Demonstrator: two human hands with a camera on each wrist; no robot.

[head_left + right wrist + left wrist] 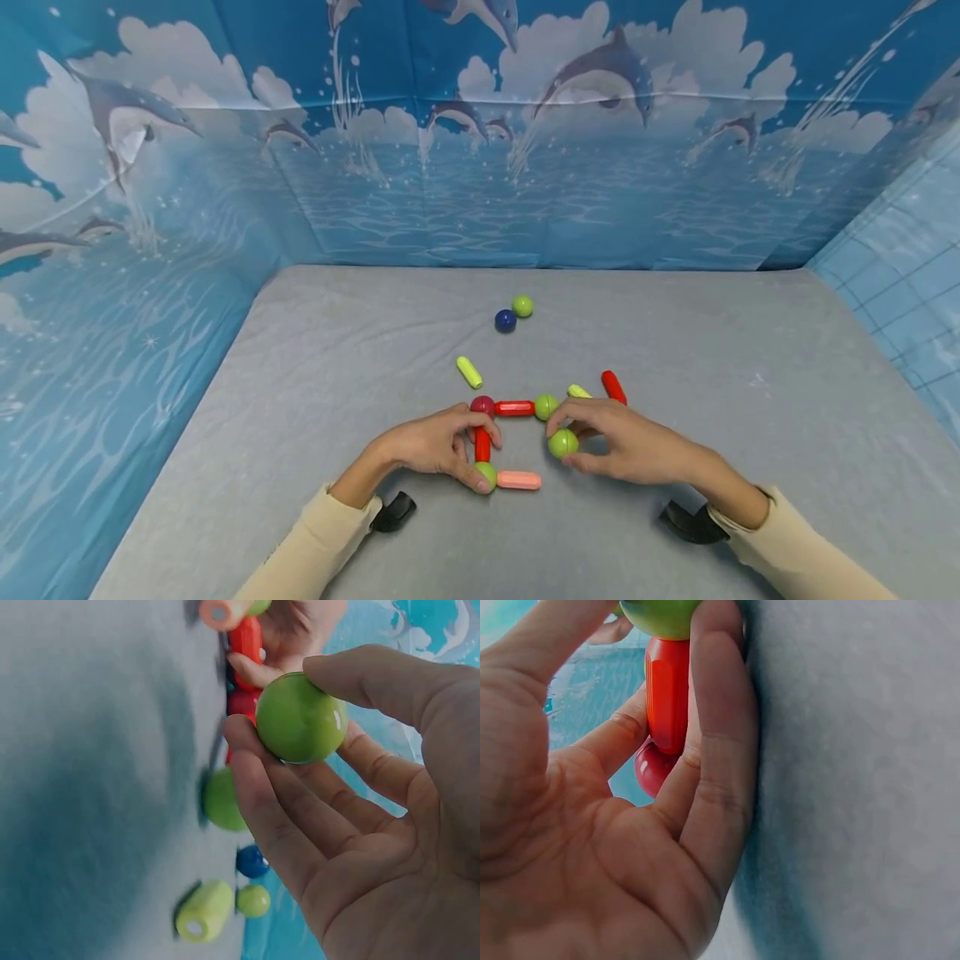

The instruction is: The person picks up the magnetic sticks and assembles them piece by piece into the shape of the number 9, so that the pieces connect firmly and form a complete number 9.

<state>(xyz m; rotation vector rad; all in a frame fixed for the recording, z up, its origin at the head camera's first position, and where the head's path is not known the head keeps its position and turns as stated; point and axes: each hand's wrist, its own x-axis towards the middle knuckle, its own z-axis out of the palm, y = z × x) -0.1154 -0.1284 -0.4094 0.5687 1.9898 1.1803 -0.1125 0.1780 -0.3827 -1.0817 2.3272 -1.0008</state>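
My left hand (438, 446) holds a joined frame of toy building sticks and balls at its left side. Its thumb lies on the lower green ball (486, 476), and its fingers go round the upright red stick (667, 694). At that stick's far end is a magenta ball (482, 405). A salmon stick (519, 480) points right from the lower green ball. From the magenta ball, another red stick (514, 408) runs to a second green ball (545, 406). My right hand (630, 437) pinches a loose green ball (300, 718) between thumb and fingers, just right of the frame.
Beyond the hands lie a yellow-green stick (469, 372), a blue ball (506, 321) and a further green ball (522, 306). Past the right hand are a red stick (613, 387) and a partly hidden yellow-green stick (578, 391). A dolphin-print curtain (465, 192) borders the grey cloth-covered table (360, 333).
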